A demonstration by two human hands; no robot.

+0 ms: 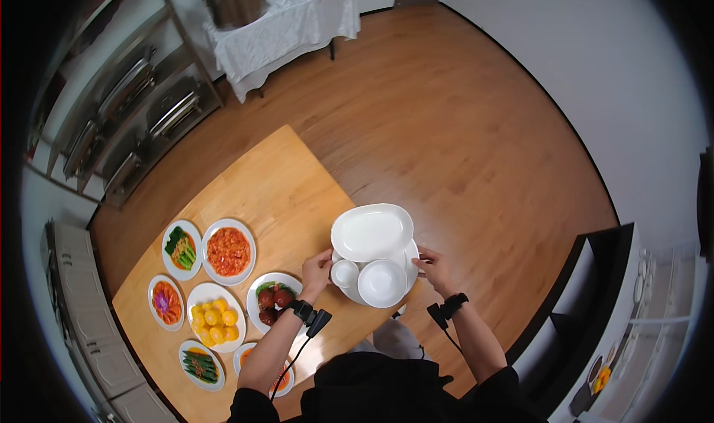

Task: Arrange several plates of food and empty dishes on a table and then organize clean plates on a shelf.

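Between my left hand (316, 273) and my right hand (436, 268) is a large white plate (412, 262), gripped at its opposite rims. Crowded onto it are a white oval dish (372, 232) on the far side, a round white bowl (382, 283) on the near side and a small white cup or bowl (345, 273) close to my left hand. None of this tableware shows any food. The plate overlaps the right edge of the wooden table (279, 200); whether it touches the tabletop I cannot tell. Both wrists carry a black strapped device.
Plated dishes stand left on the table, among them meatballs (268, 298) partly behind my left forearm, yellow corn-like pieces (215, 318) and red diced food (228, 252). Beyond are metal shelving (184, 49) and a cloth-covered table (290, 30) with steel pots. A black-edged shelf unit (563, 306) stands right.
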